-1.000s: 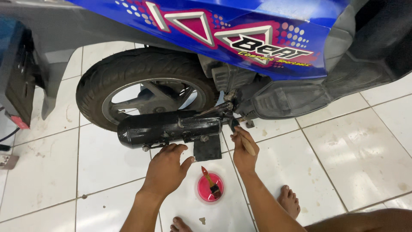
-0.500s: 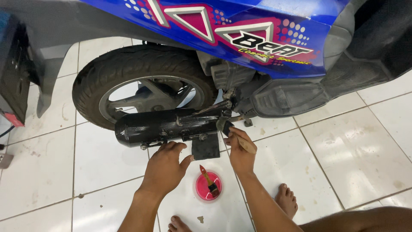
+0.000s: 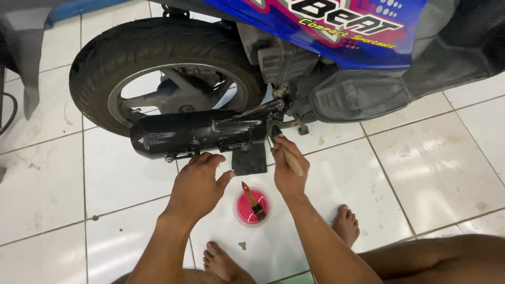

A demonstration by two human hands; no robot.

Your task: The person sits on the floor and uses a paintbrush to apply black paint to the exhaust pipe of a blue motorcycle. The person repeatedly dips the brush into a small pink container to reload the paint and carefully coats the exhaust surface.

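A black exhaust muffler (image 3: 192, 134) runs across the rear wheel (image 3: 158, 73) of a blue scooter (image 3: 336, 31). My left hand (image 3: 199, 181) rests just under the muffler, fingers spread against its lower edge near a hanging black flap (image 3: 250, 159). My right hand (image 3: 286, 168) grips a wooden-handled brush (image 3: 291, 158), its dark tip against the front end of the muffler by the engine. On the floor between my hands lies a small pink dish (image 3: 252, 206) with a second small red-handled brush (image 3: 252, 201) in it.
White floor tiles (image 3: 431, 158) carry dark smudges. My bare feet (image 3: 344, 223) and a knee show at the bottom. The scooter's grey footboard (image 3: 379, 89) overhangs at right. A dark object (image 3: 8, 113) sits at the far left edge.
The view has drawn closer and shifted left. Both hands stay by the muffler; my right hand has dropped slightly, the brush now at the muffler's front joint.
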